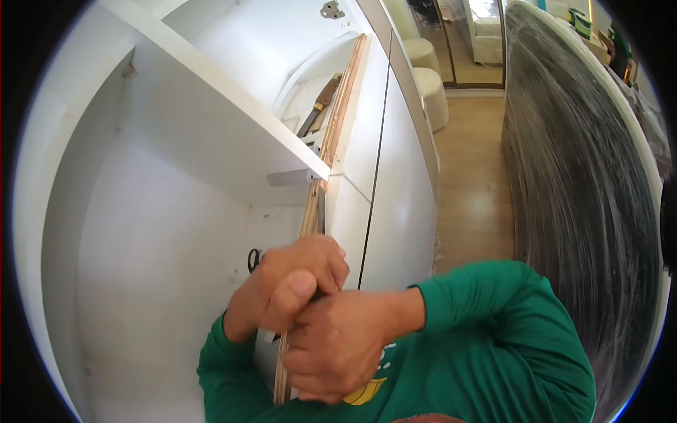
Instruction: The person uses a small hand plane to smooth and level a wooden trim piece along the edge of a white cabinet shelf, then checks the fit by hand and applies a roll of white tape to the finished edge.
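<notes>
Wood edge runs up the mid of the view, along the R side of a white cabinet, passing under both hands. Looks layered, plywood-type: tan & reddish-brown bands, rough/scuffed in spots, pale facing on its R. Narrow grey strip alongside it just ahead of the L hand; can't tell if it's part of what's held.

Dark object b/w the hands, mostly hidden, kind unclear. L hand is farther fwd, slightly blurred, fingers curled in over it, thumb toward the R hand. R hand is nearer the body, fingers bent into a fist on the same object, next to no gap. Hands touch or nearly so, directly above the wood edge.

Writing: white marks + yellow print on the green shirt, mostly covered by R hand & forearm, can't be made out. Green container top R, too small to make out any label.

Farther out: black ring-shaped handle inside cabinet, just L of L hand; pale cylinder by the divider; brown-handled tool w/ dark blade in the upper compartment; metal hinge above. R side: lt wood floor, white round stools, big dark panel in clear plastic wrap.
</notes>
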Motion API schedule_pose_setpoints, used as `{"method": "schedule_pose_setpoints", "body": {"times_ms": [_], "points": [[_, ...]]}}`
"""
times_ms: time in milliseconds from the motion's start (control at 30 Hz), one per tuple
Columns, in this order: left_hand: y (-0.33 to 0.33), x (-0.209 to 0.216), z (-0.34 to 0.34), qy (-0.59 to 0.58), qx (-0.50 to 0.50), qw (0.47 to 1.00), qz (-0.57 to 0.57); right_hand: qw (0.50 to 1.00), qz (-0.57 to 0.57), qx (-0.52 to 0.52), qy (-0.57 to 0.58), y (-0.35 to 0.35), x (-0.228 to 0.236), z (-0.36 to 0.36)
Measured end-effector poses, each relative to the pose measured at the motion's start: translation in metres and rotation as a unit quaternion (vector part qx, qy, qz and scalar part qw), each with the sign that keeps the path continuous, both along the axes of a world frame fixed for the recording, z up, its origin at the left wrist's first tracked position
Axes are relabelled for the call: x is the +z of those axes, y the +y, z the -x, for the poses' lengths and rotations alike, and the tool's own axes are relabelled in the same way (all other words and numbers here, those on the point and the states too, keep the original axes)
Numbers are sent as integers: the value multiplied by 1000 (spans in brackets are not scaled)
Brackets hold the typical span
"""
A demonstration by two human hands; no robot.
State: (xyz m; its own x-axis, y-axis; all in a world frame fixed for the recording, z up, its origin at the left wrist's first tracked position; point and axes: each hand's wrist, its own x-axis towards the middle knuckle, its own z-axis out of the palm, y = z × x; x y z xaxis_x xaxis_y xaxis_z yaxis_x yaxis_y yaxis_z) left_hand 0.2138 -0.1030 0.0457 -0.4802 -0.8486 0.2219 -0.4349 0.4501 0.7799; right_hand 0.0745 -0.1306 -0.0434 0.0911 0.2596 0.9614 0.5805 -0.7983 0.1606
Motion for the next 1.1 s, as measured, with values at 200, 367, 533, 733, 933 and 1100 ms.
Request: {"method": "schedule_pose_setpoints", "body": {"times_ms": [200,367,533,733,933,1100], "points": [[2,-2,1,-29,0,1000,0,1000,5,5,6,-2,-1,7],[-1,2,-2,-31,-3,999,-18,1000,22,1,-7,-2,0,5],[-5,2,-5,-18,11,999,-30,1000,14,-3,13,-5,0,-2],[-12,-1,-9,-16,1,1000,-21,1000,3,-14,-8,-7,-2,-7],[-5,-4,-5,-1,-1,1000,-2,999,47,24,-8,-9,1,-4],[-7,1,-2,-16,15,999,-31,1000,14,-5,0,-10,0,-1]]}}
